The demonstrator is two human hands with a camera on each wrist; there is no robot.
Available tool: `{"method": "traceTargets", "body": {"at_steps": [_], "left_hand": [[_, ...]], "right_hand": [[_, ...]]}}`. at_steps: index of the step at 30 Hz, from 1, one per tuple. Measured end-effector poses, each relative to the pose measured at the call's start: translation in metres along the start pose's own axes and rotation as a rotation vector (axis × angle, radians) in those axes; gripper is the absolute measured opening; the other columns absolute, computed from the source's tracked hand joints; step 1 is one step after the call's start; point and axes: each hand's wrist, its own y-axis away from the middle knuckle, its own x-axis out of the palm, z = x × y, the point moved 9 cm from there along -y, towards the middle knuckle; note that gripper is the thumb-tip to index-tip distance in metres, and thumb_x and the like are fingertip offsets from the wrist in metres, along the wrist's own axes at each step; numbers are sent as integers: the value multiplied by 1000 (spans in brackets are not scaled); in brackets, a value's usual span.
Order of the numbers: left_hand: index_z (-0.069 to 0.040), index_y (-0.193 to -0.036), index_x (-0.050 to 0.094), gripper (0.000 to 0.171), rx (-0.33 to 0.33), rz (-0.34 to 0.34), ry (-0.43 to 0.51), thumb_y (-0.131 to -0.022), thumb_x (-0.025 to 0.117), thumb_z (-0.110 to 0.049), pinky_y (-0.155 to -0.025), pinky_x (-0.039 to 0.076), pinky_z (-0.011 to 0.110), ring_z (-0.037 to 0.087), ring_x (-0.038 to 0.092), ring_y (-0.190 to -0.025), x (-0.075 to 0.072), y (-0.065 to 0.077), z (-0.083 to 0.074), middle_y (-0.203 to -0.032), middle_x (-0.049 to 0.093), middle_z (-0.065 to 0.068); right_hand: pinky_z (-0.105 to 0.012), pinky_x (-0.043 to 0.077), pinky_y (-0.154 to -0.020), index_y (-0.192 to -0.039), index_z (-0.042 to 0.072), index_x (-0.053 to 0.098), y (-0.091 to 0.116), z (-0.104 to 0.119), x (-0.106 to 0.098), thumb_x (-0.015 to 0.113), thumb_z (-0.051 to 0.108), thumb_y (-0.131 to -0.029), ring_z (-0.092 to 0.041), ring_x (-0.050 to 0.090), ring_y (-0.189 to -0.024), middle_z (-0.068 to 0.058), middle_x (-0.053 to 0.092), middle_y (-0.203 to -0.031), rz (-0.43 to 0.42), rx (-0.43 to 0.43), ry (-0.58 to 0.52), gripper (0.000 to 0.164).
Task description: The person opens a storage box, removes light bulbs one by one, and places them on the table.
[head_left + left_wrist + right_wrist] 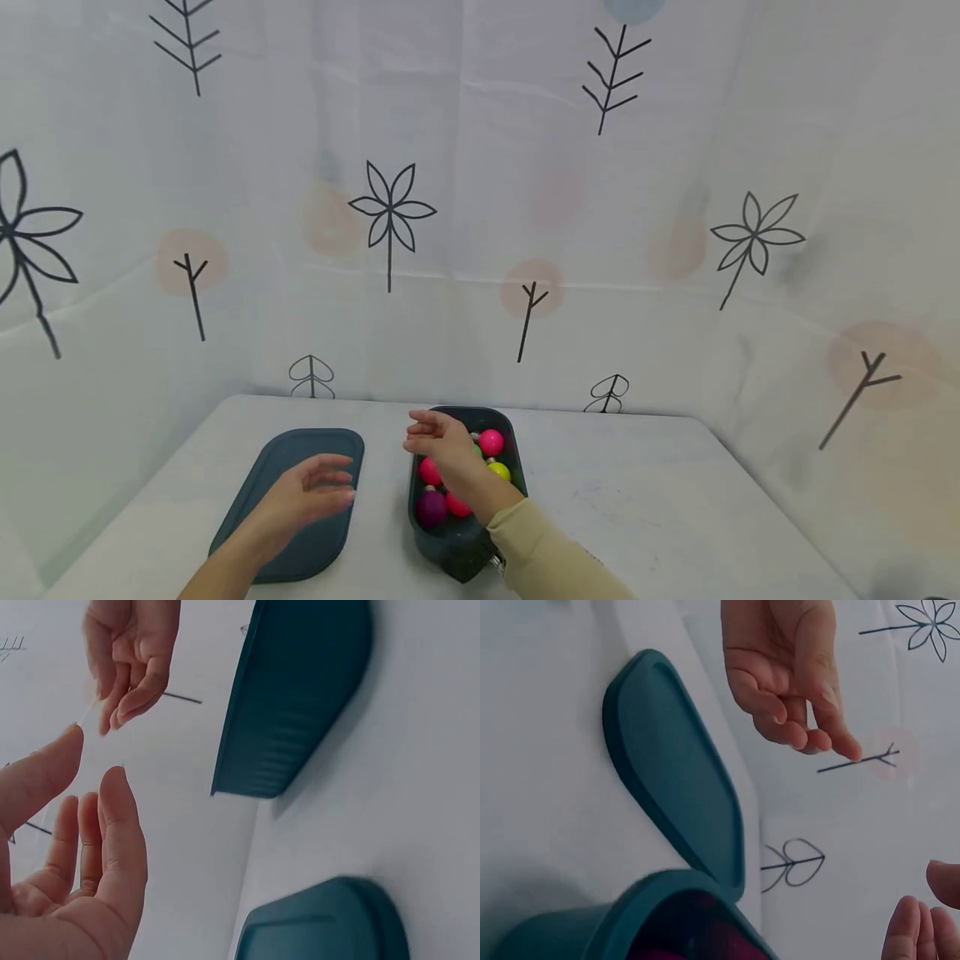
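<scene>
My left hand (307,500) hovers over the dark teal lid (318,546), its fingers loosely bent and thumb apart. Above the dark teal bin (450,546) is my right hand (446,450), fingers relaxed and pointing left. Inside the bin lie several round baubles, among them a pink bauble (491,442), a yellow bauble (498,472) and a purple bauble (431,508); my right hand and forearm hide some. Between the two thumbs, the left wrist view has a faint pale streak (88,714); I cannot tell what it is. No held object is plain in either hand.
Both bin and lid rest on a white table (637,508), the lid flat at the left of the bin. Something silvery (497,565) shows beside the bin's near right corner, partly behind the sleeve. A white patterned cloth (465,208) hangs behind the table.
</scene>
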Motion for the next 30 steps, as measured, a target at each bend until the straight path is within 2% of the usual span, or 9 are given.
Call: {"method": "traceTargets", "body": {"at_steps": [9,14,17,23,30], "left_hand": [[4,-132,41,63,4,63,100,-82,72,-20,-85,50,43,25,56,-103,31,-10,-1,-121,51,19],[5,-131,41,65,0,105,125,-81,73,-19,-83,51,41,24,58,-99,51,-17,-1,-123,49,22],[5,-130,42,63,-16,105,136,-80,74,-16,-81,52,40,22,58,-97,59,-20,2,-122,49,23],[2,-129,45,61,-62,89,131,-78,76,-12,-80,52,39,22,56,-98,69,-25,11,-118,50,18],[3,-131,41,66,-96,74,144,-77,77,-12,-80,52,39,23,58,-93,75,-29,18,-119,48,21]], "right_hand": [[-34,48,-88,-124,-4,53,-7,7,-18,63,-3,-85,-16,57,-90,-22,55,-111,56,-31,79,40],[-34,47,-90,-126,-6,50,-12,8,-26,62,-3,-86,-18,58,-94,-24,54,-115,131,-16,134,41],[-35,47,-91,-126,-6,50,-15,6,-28,63,-2,-86,-19,57,-96,-23,54,-116,192,3,180,42],[-32,50,-85,-123,-5,53,-22,1,-31,63,-4,-85,-19,57,-94,-24,55,-114,318,20,282,40],[-30,51,-82,-117,-8,56,-22,-9,-30,64,-6,-84,-21,58,-93,-24,57,-111,464,16,408,34]]}}
